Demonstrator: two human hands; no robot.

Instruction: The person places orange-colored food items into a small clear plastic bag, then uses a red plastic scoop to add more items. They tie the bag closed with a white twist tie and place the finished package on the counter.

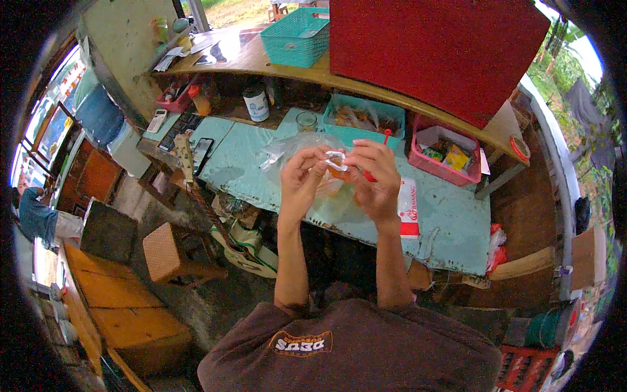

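My left hand point(304, 174) and my right hand point(376, 179) are raised over a pale turquoise table. Between their fingertips they pinch a small white piece point(338, 167), bent into a loop; it looks like the rolled rim of a small plastic bag. Behind and below it lies a clear plastic bag point(281, 152) on the tabletop. Something orange shows under the loop, partly hidden by my fingers. A thin red plastic handle point(387, 133) sticks up behind my right hand. Beside that hand lies a white and red printed packet point(409, 208).
Along the table's back stand a drinking glass point(306, 121), a turquoise basket point(338, 135) of packed food, a pink basket point(443, 172) with packets, and a white-labelled can point(256, 105). A phone point(202, 151) and a guitar headstock point(183, 152) are at the left. A shelf point(299, 72) overhangs the back.
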